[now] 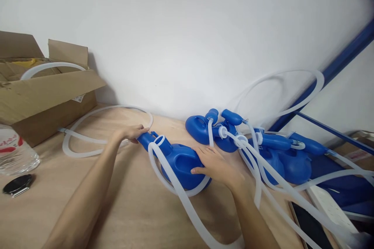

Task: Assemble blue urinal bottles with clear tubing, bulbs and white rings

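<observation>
A blue plastic urinal bottle [184, 163] lies in front of me on the wooden table. Its neck, with a white ring at the mouth [159, 139], points up and left. My left hand [134, 133] grips the far end of a blue funnel-shaped piece [146, 140] beside the neck; its fingertips are partly hidden. My right hand [212, 163] holds the bottle's body at its right side, thumb in front and fingers over the top. A translucent white hose [181, 192] loops around the bottle and runs down towards my right forearm.
More blue urinal bottles [198, 129] with tangled hoses crowd the right side. An open cardboard box [55, 97] stands at left, with a coiled hose [87, 140] near it. A clear plastic bottle [17, 153], a black watch-like object [19, 184] and a dark phone-like slab [311, 225] lie nearer.
</observation>
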A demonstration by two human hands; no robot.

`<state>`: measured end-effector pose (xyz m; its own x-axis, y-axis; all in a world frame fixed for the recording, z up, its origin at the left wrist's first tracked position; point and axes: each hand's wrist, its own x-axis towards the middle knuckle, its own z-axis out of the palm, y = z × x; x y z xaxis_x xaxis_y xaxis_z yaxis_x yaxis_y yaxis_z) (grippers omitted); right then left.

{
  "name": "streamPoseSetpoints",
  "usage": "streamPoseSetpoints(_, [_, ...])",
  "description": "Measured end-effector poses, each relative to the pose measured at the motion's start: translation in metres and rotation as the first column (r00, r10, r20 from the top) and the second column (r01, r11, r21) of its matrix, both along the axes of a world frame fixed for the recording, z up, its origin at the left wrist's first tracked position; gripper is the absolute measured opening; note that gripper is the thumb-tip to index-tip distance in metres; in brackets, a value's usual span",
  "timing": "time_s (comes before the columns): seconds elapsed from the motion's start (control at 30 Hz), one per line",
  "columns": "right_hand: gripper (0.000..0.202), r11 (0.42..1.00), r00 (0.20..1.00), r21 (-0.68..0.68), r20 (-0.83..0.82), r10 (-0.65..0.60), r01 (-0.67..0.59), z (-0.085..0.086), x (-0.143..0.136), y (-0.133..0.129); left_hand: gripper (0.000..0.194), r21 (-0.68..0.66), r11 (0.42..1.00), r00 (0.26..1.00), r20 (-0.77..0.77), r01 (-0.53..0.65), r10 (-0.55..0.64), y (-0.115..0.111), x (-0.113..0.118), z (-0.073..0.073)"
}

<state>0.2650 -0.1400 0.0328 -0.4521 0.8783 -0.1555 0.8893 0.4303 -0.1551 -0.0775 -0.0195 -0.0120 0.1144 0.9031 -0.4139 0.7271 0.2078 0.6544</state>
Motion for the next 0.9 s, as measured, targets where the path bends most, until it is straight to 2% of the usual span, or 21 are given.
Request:
streamPoseSetpoints(0.07, [0.048, 0.999, 1.0, 0.032, 0.02, 0.013, -0.014, -0.002, 0.002, 0.001, 0.081, -0.009, 1.0, 0.999, -0.029, 0.03, -0.031, 0.007, 0.014, -0.009])
streamPoseSetpoints(0.17, [0.041, 0.995, 0.998, 0.1, 0.067, -0.009, 0.002, -0.003, 0.004, 0.002, 0.086, 0.045, 0.997, 0.994, -0.091, 0.063, -0.059, 0.011, 0.011, -0.005])
streamPoseSetpoints(0.27, [0.044, 0.99, 0.994, 0.14, 0.098, -0.043, 0.029, 0.002, 0.003, 0.0, 0.083, 0.157, 0.985, 0.987, -0.152, 0.067, -0.043, 0.006, -0.025, 0.01])
streamPoseSetpoints(0.33, [0.054, 0.987, 0.994, 0.159, 0.1, -0.042, 0.026, 0.004, 0.002, -0.001, 0.079, 0.189, 0.98, 0.969, -0.247, 0.057, -0.009, -0.003, -0.054, 0.014])
streamPoseSetpoints(0.4, [0.056, 0.98, 0.995, 0.199, 0.1, -0.021, 0.001, 0.003, 0.002, -0.001, 0.071, 0.138, 0.988, 0.885, -0.466, 0.067, 0.006, -0.016, -0.078, 0.007])
streamPoseSetpoints(0.5, [0.037, 0.97, 0.996, 0.238, 0.085, 0.027, -0.047, -0.01, 0.001, 0.005, 0.056, 0.117, 0.99, 0.829, -0.559, 0.082, -0.002, -0.038, -0.09, -0.017])
streamPoseSetpoints(0.6, [0.046, 0.975, 0.999, 0.22, 0.036, 0.022, -0.03, -0.029, -0.007, 0.015, 0.058, 0.209, 0.971, 0.841, -0.54, 0.115, 0.016, -0.056, -0.086, -0.034])
streamPoseSetpoints(0.67, [0.053, 0.975, 1.0, 0.22, 0.022, -0.012, 0.007, -0.041, -0.013, 0.021, 0.072, 0.325, 0.939, 0.884, -0.465, 0.111, 0.056, -0.063, -0.08, -0.032])
streamPoseSetpoints(0.77, [0.049, 0.972, 0.998, 0.23, 0.016, -0.054, 0.049, -0.049, -0.02, 0.026, 0.088, 0.5, 0.864, 0.974, -0.218, 0.061, 0.057, -0.071, -0.066, -0.011])
streamPoseSetpoints(0.83, [0.045, 0.973, 0.999, 0.226, -0.01, -0.051, 0.052, -0.05, -0.02, 0.026, 0.088, 0.558, 0.829, 0.997, -0.078, 0.051, -0.009, -0.075, -0.051, 0.006])
streamPoseSetpoints(0.9, [0.041, 0.978, 0.997, 0.198, -0.063, -0.05, 0.062, -0.047, -0.019, 0.025, 0.082, 0.582, 0.81, 0.997, -0.03, 0.072, -0.067, -0.079, -0.035, 0.018])
